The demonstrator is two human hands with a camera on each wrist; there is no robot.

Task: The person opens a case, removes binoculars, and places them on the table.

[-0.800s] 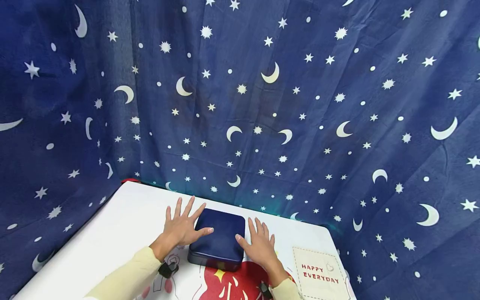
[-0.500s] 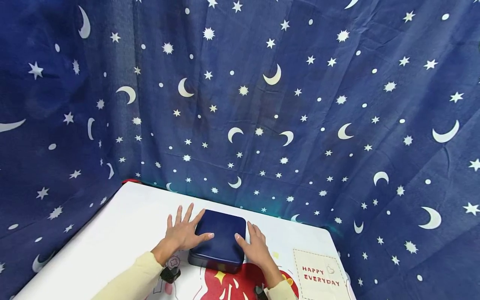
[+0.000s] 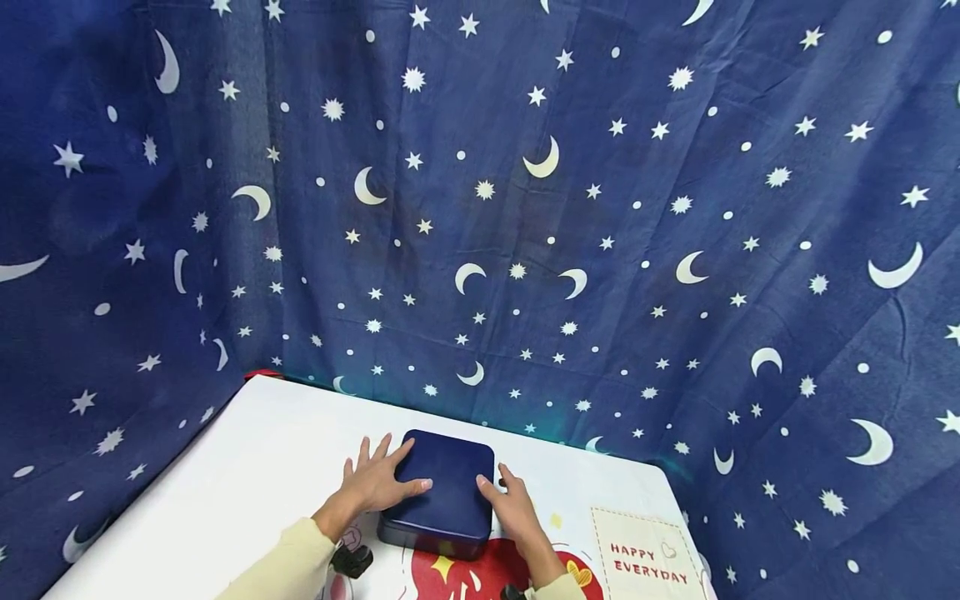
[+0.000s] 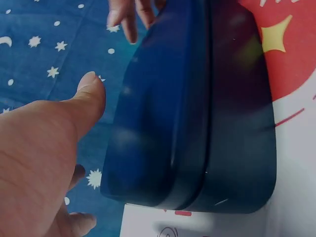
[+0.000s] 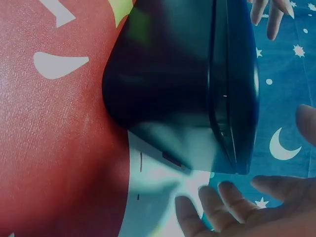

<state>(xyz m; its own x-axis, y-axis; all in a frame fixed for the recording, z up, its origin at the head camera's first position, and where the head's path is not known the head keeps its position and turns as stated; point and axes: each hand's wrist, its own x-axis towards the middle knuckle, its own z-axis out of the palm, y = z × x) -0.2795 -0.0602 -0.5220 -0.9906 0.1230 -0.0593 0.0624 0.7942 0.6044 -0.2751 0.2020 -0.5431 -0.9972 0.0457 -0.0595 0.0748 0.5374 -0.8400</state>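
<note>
While the box [image 3: 448, 490] is sitting on the worktop [image 3: 285, 450] in the head view, the left hand [image 3: 375, 485] and right hand [image 3: 516, 510] are flanking it, grips wide and empty, seemingly preparing a hold; the next move would be calling for closing both on its sides. In the left wrist view, that hand is partly hiding its fingers; in the right, the frame is cropping thumb and box, leaving contact unclear.

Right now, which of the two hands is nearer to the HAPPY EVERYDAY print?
The right hand, at the side of the dark blue box facing the print; the left hand is at the box's opposite side.
</note>
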